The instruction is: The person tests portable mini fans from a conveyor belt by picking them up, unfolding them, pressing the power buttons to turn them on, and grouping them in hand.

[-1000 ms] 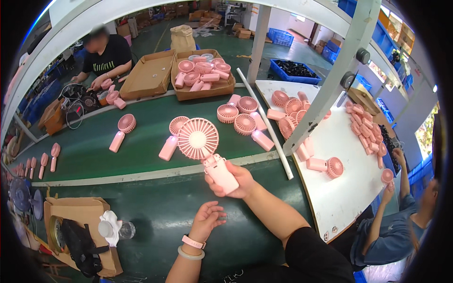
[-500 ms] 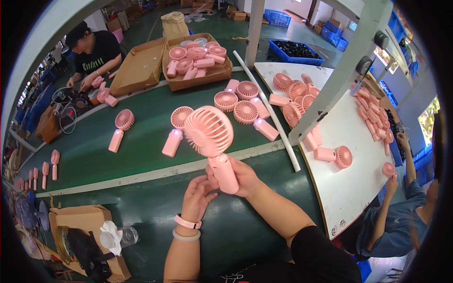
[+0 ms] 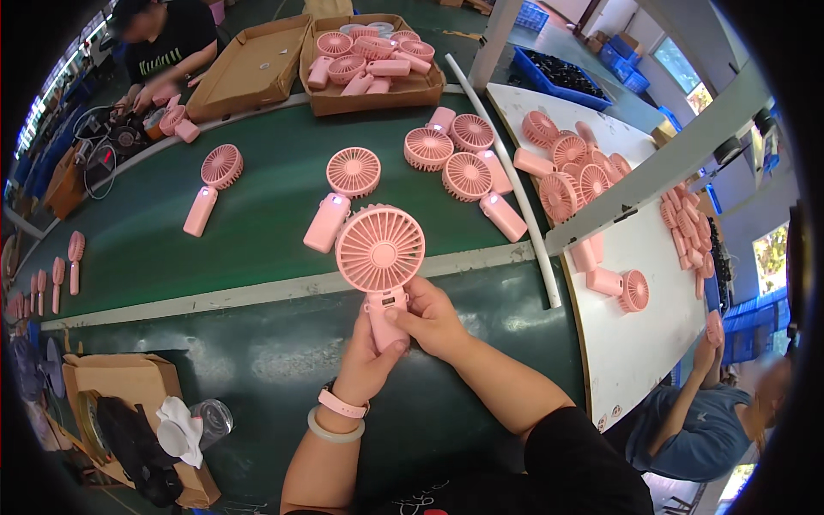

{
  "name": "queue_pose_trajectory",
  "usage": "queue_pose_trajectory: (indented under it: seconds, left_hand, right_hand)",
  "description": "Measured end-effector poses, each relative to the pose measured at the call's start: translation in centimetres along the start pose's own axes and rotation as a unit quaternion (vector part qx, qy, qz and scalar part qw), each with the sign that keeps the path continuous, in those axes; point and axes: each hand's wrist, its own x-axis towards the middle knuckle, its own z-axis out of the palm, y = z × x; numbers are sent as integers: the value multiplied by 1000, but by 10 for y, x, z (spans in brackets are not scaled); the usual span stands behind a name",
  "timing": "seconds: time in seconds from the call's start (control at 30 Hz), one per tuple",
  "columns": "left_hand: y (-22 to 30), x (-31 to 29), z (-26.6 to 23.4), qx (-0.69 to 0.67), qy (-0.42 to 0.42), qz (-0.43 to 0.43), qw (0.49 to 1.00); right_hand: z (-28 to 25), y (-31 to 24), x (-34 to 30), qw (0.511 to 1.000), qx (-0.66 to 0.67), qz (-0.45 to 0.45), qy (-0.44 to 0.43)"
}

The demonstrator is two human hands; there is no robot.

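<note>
A pink handheld fan is upright in front of me, its round grille facing me and a small dark display on its handle. My left hand is closed round the lower left of the handle. From the right, my right hand grips the same handle, its thumb lying on the front below the display. Just beyond lies another pink fan with a small light lit on its handle. A cluster of pink fans lies to the right of that one, and a single fan to the left.
A cardboard box full of fans stands at the back. On the right, a white board carries more fans beside a white tube and a metal post. A cardboard tray sits at lower left. Two other people work nearby.
The fan has turned from a side-on view to facing me and come lower. My left hand, loose beside the handle before, now grips it. My right thumb has come onto its front.
</note>
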Motion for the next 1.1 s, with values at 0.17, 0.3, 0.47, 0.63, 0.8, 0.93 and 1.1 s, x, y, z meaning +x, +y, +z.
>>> queue_pose_trajectory:
  seconds: [0.17,0.3,0.47,0.63,0.8,0.93,1.1]
  left_hand:
    - [11,-3,0,24,-40,-121,992]
    - [4,0,-1,34,-41,-48,997]
    - [1,3,1,-102,-5,2,995]
    - [2,1,0,-106,-26,19,994]
    - [-9,0,-9,-142,38,37,989]
    - [1,1,-2,-164,94,81,979]
    - [10,1,-1,-220,109,71,967]
  right_hand:
    - [4,-9,-4,998,-21,-51,38]
    - [2,-4,-2,993,-66,-93,31]
    - [-1,1,1,994,-38,-97,38]
    - [-6,2,1,998,-36,-43,11]
    - [0,-2,3,982,-151,-113,-32]
    - [-8,6,10,911,-331,-229,-89]
    - [-13,18,18,979,-169,-95,69]
